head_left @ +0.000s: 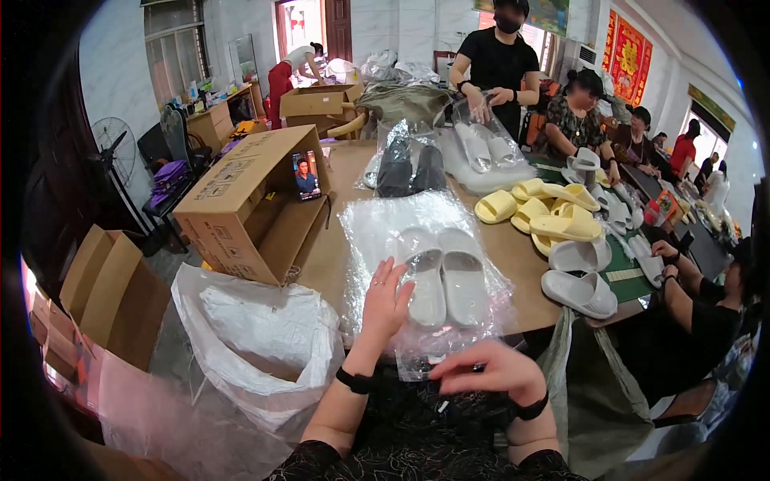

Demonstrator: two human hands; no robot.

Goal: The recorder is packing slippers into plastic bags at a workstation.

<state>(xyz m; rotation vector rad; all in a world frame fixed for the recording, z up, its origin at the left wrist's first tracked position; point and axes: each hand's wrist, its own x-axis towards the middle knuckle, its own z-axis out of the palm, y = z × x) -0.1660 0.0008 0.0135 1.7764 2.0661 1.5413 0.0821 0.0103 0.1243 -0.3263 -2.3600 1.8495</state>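
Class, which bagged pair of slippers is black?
The dark pair, beyond the light-grey pair near the left hand; the bagged white pair lies farther right.

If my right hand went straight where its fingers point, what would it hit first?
Probably your left forearm, near its black wristband; depth is unclear, so your right hand might pass above or below it.

Pale Grey, Black and Yellow on Brown

Pale grey open-toed slippers (464,280) in a clear plastic bag (373,228), tinged pink below. Black bagged slippers (395,167). Soft yellow ridged slippers (568,226). Plain brown desk (327,250). Brown cardboard box (237,188), dark-printed. White woven sack (212,337). Flat green mat (632,291). Black wristbands (354,380). Black sleeves (547,465), fine pale line pattern.
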